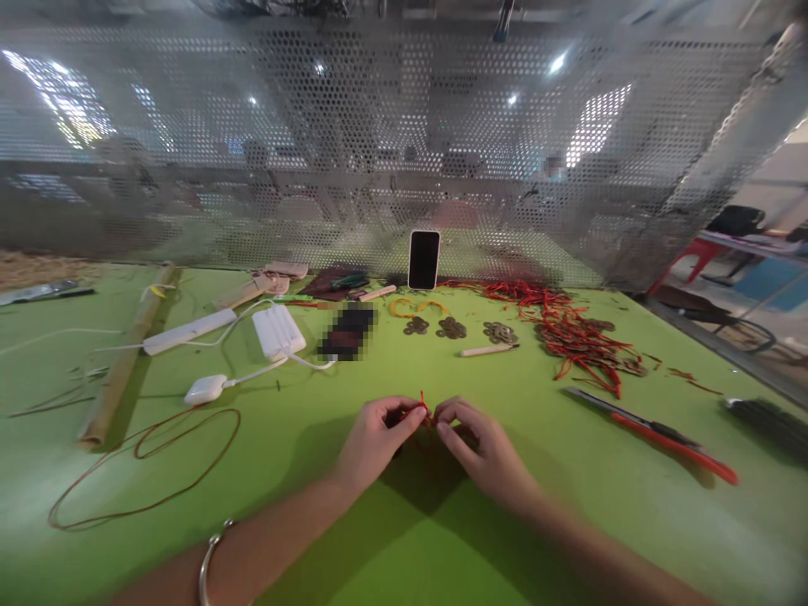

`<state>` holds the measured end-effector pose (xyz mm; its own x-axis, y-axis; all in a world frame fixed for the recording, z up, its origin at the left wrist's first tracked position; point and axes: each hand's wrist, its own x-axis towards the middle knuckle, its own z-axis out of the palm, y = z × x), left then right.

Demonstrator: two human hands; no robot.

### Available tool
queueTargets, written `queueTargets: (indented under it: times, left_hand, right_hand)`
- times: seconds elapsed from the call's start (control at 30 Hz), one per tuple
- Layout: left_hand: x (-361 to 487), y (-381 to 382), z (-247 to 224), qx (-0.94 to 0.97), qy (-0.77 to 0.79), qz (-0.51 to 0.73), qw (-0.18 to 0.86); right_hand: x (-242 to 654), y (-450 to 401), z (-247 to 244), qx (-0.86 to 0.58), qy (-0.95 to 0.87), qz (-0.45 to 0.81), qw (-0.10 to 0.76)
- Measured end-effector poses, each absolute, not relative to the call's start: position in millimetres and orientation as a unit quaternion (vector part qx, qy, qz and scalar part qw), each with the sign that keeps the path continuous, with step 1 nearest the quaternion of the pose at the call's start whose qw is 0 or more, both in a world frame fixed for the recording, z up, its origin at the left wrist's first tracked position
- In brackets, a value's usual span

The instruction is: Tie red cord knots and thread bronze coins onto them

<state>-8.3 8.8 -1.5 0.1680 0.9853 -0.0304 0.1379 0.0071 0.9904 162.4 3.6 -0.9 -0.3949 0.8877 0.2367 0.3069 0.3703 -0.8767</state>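
Observation:
Near the middle of the green table (303, 463), my left hand (384, 433) pinches a small piece of red cord (424, 409) between thumb and fingers. Just to its right, my right hand (476, 438) has thumb and forefinger closed on the same cord. A short end of the cord sticks up between the hands, and the rest is mostly hidden by my fingers. Beyond the hands lie small piles of coins (452, 327) and a wooden-handled tool (486, 351).
Red cords with coins (584, 345) lie at the right, near a red-handled cutter (675, 442) and a dark brush (767, 425). A phone (423, 260) stands at the back. At the left are a power strip (188, 331), white charger (278, 332), bamboo piece (126, 370) and looped brown cord (157, 506).

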Motion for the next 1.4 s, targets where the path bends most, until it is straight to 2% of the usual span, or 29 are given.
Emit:
queueTargets:
  times: [0.7, 1.17, 1.4]
  left_hand:
    - [-10.5, 10.6, -5.6, 0.59, 0.481, 0.406, 0.506]
    - [-10.4, 14.7, -6.6, 0.529, 0.484, 0.418, 0.559]
    - [-10.2, 12.9, -3.0, 0.549, 0.477, 0.408, 0.552]
  right_hand:
    - [163.0, -1.4, -0.2, -0.45, -0.757, 0.356, 0.314]
    - [164.0, 2.2, -1.2, -0.462, -0.763, 0.325, 0.314]
    - [163.7, -1.2, 1.2, -0.463, -0.769, 0.316, 0.307]
